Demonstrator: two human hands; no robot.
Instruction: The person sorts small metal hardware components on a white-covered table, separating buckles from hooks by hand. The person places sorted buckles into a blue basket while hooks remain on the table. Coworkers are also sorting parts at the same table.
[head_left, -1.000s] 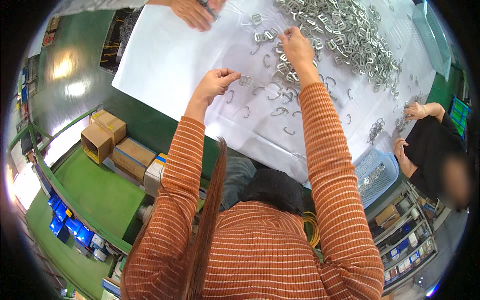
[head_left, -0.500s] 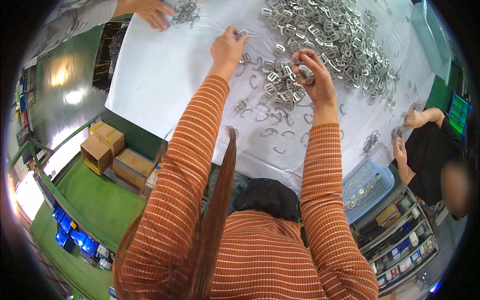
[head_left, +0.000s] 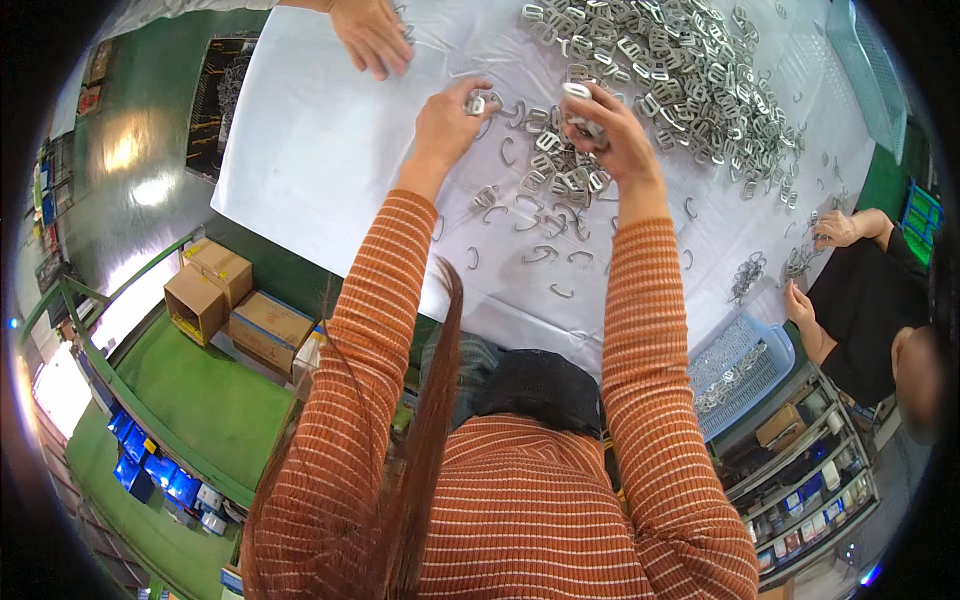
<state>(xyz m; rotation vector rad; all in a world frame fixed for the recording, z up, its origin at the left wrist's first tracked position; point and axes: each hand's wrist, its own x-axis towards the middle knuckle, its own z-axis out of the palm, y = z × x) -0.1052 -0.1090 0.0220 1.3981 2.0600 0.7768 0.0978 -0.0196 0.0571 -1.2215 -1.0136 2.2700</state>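
My left hand (head_left: 447, 128) is closed, pinching a small silver metal buckle (head_left: 477, 104) between thumb and fingers. To its right, my right hand (head_left: 622, 135) curls around several similar buckles (head_left: 590, 132). Another slotted buckle (head_left: 577, 90) shows at the tips of that hand's fingers. Below it lies a small cluster of buckles (head_left: 566, 183) on the white-covered table (head_left: 310, 170). Bent C-shaped metal pieces (head_left: 507, 151) are scattered around this cluster, some close to my left hand.
A large heap of buckles (head_left: 690, 90) spreads beyond my right hand. Another person's hand (head_left: 368, 38) rests at the far left of the table. At right, a second person's hands (head_left: 835, 230) handle small wire pieces. A blue basket (head_left: 745, 385) stands at the right edge.
My left hand has drawn nearer and turned, bringing its buckle into clearer view. My right hand has shifted slightly left, with a buckle now at its fingertips. The far-left person's hand has moved right.
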